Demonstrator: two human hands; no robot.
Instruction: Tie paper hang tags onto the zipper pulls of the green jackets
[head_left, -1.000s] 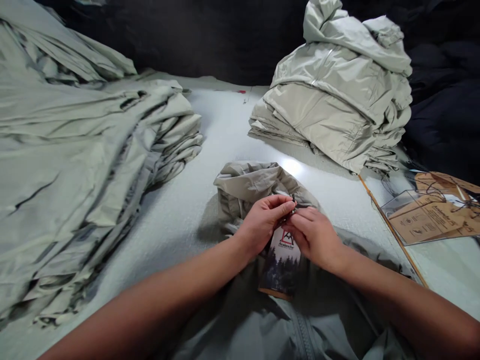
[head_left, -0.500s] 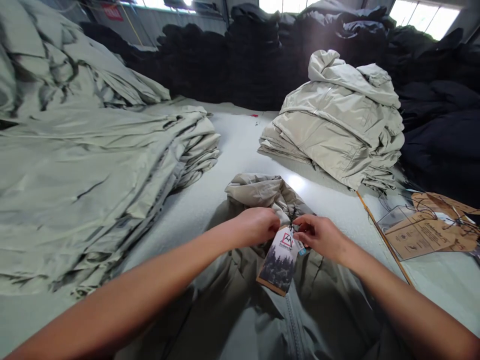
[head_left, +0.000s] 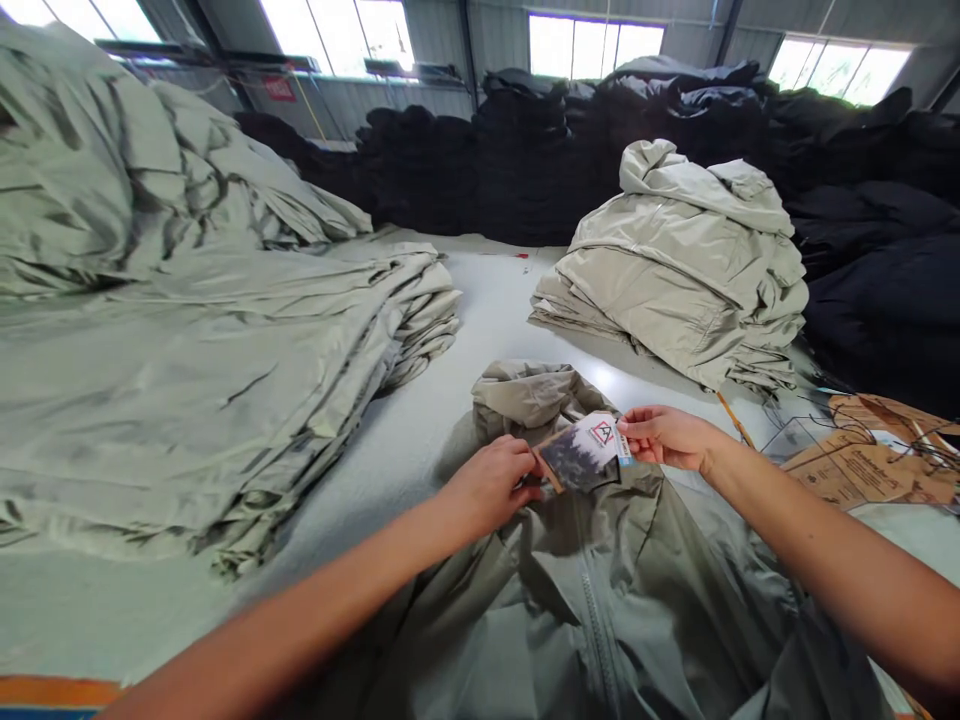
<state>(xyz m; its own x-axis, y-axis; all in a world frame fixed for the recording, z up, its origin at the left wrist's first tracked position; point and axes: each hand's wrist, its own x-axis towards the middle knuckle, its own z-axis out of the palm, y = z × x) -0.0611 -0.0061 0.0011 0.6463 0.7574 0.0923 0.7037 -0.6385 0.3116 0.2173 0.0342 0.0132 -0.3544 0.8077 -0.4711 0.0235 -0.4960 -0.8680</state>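
A greyish-green jacket [head_left: 525, 600] lies face up before me, its zipper running down the front and its hood [head_left: 517, 395] bunched at the far end. Over the collar, a hang tag [head_left: 581, 452] with a forest print and a red logo is turned sideways. My right hand [head_left: 667, 437] pinches the tag's top end, where a small blue-and-white label [head_left: 624, 450] shows beside the fingertips. At the other end, the curled fingers of my left hand [head_left: 496, 482] are closed on the tag's brown-backed bottom edge.
Stacked light garments [head_left: 150, 400] fill the left side of the white table [head_left: 495, 290]. Another folded pile [head_left: 675, 260] stands at the back right. Brown tags with black strings [head_left: 862, 465] lie at right, near an orange stick [head_left: 735, 418]. Dark piles [head_left: 525, 170] line the back.
The tag has swung from hanging down to lying sideways. My left hand moved from the collar to the tag's bottom end; my right hand shifted slightly right. The view tilted up.
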